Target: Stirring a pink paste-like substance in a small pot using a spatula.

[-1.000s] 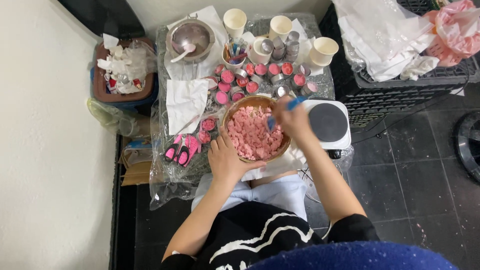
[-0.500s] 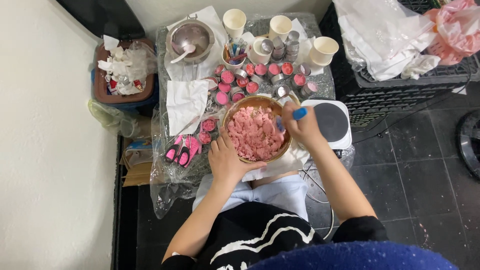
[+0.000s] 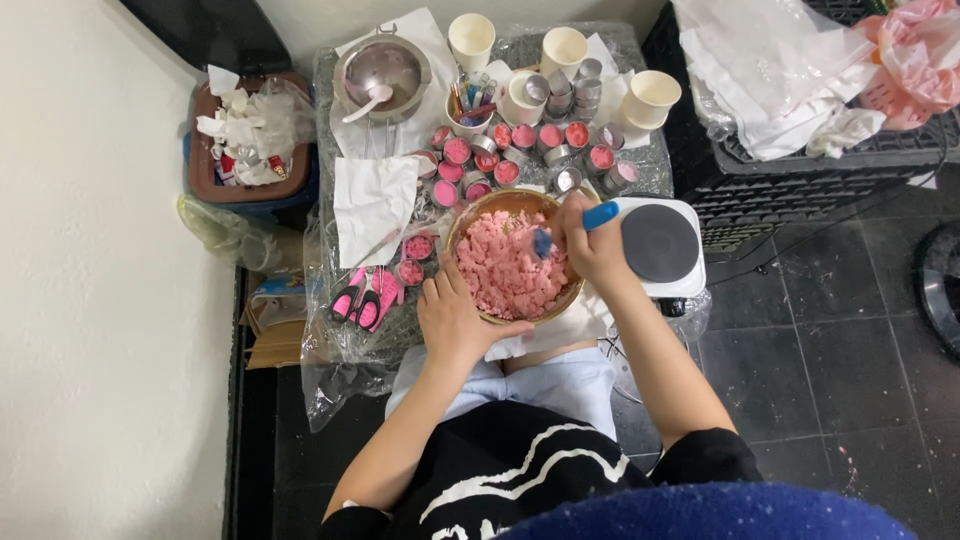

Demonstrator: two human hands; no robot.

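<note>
Near the table's front edge: wooden bowl (image 3: 470,222) of pink crumbly mix (image 3: 505,265); left hand (image 3: 455,318) spread flat against its near rim; right hand (image 3: 590,245) clenched around blue-handled tool (image 3: 598,215), long axis slanting, handle toward the right edge, tip down into the mix; beside the bowl, white hotplate (image 3: 655,242); behind, small pink-filled tins (image 3: 520,150).

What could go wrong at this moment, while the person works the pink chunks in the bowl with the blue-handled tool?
1. The bowl is heaped with pink chunks, so the blue-handled tool in the right hand might push some over the rim, though the left hand steadies it.
2. Small filled tins stand crowded just behind the bowl; a wide stroke could knock them.
3. The hot plate sits right beside the right wrist; whether it is on cannot be told.
</note>
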